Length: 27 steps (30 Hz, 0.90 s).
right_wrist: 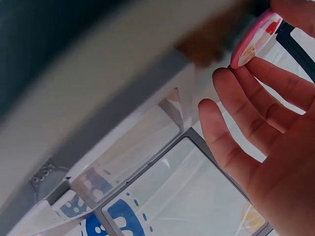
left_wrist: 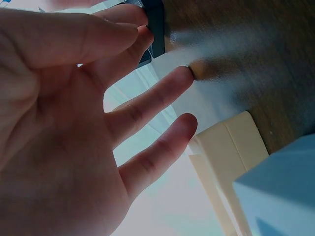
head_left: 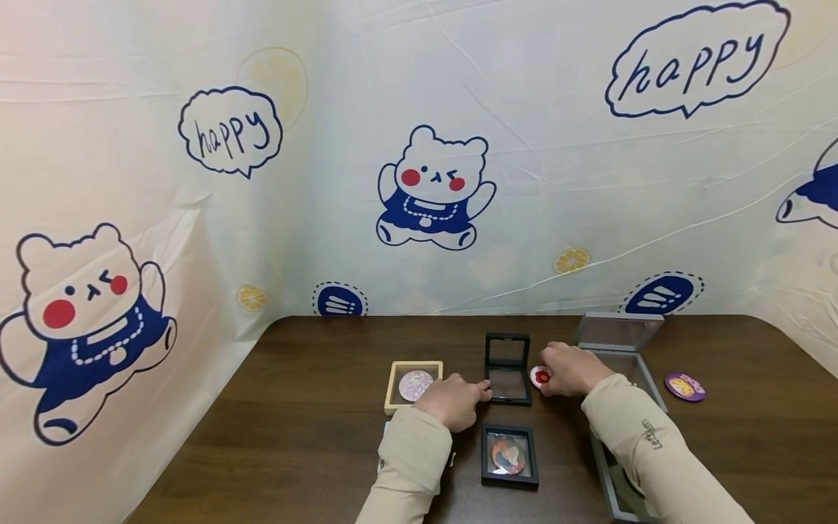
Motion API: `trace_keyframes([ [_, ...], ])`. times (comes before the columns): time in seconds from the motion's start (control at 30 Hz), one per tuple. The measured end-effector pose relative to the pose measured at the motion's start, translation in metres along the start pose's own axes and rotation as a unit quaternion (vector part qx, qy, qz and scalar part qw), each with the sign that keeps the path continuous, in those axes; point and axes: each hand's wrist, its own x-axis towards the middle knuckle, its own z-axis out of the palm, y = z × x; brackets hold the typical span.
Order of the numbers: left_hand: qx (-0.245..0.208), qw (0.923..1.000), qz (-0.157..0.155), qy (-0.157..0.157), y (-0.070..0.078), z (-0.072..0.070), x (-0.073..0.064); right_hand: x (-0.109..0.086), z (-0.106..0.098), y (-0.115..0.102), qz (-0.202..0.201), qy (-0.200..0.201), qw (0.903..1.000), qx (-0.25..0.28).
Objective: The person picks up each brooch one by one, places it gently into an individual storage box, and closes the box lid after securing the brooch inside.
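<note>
My right hand (head_left: 568, 369) pinches a round button badge (right_wrist: 258, 38) with a pink rim and a red design, thumb on one side and fingertips on the other. Just left of it stands a black display frame (head_left: 511, 399), its lid raised. My left hand (head_left: 453, 402) has its fingertips at the left edge of that frame, the other fingers (left_wrist: 157, 157) spread fairly straight. Left of that hand lies a beige frame (head_left: 414, 364) holding a pale round badge (head_left: 415, 386), partly covered by the hand. Nearer me is a black frame (head_left: 484, 466) around a colourful badge (head_left: 508, 455).
A long grey case (head_left: 605, 477) with a raised clear lid (head_left: 622, 331) lies under my right forearm, which hides part of it. A purple-rimmed badge (head_left: 684, 387) is to its right. Behind the brown table (head_left: 294, 437) hangs a printed curtain (head_left: 556, 182).
</note>
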Motion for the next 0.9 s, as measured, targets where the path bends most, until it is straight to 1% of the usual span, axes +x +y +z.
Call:
trace_keyframes([
  [0.17,0.004,1.0000,0.003,0.005,0.000,0.000,0.000,0.001,-0.002,-0.002,-0.008,0.003,0.9999,0.008],
  [0.3,0.006,1.0000,0.002,0.003,0.000,0.000,0.000,0.001,-0.002,-0.003,-0.018,-0.001,0.9996,0.021],
  [0.53,0.014,0.9999,0.001,0.000,0.002,0.000,0.000,0.001,0.000,-0.004,-0.053,0.017,0.9978,0.037],
  [0.77,0.023,0.9997,0.001,-0.007,0.004,-0.001,0.002,0.004,-0.001,-0.010,-0.047,0.003,0.9978,0.047],
  [0.9,0.024,0.9997,-0.004,-0.004,0.005,-0.001,0.002,0.005,-0.004,-0.015,-0.041,-0.005,0.9978,0.051],
])
